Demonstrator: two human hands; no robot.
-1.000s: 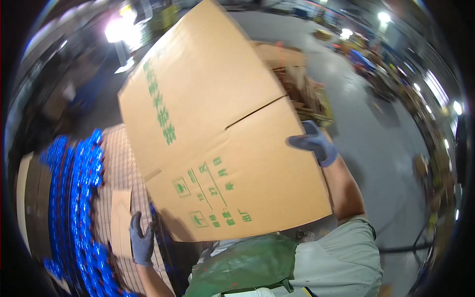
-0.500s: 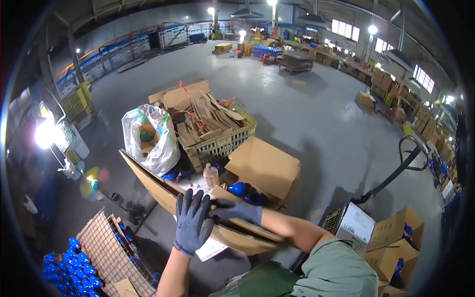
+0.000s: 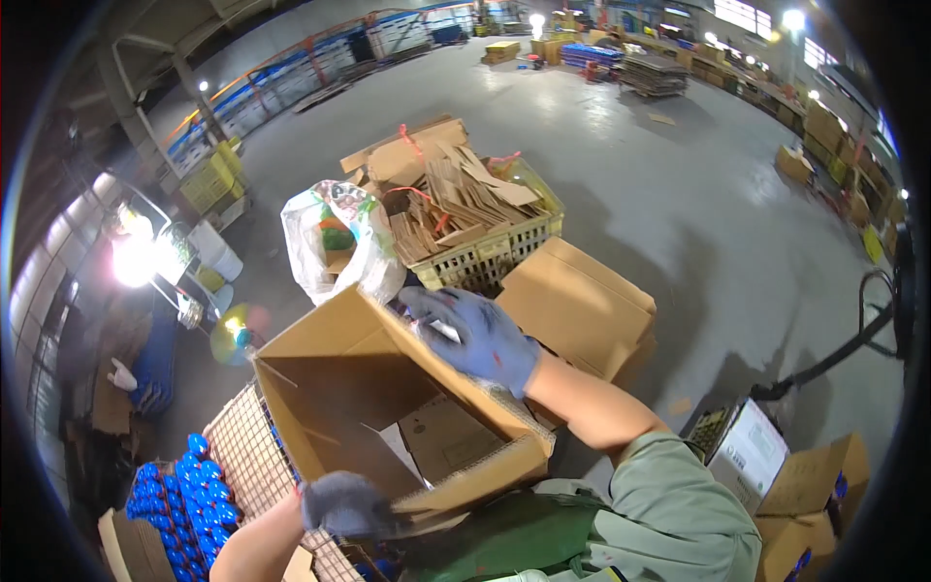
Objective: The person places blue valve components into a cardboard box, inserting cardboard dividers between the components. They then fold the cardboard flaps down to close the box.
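Facing you, its mouth open upward just beyond your green apron (image 3: 519, 538), is a cardboard carton (image 3: 335, 388). Your gloved right hand (image 3: 475, 338), fingers partly bent, is at its far rim; your left hand (image 3: 344, 504) is blurred at the near rim; whether either grips, I cannot tell.

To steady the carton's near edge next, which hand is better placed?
Probably the left hand: it is at the near edge of the open carton; the right hand is at the far edge.
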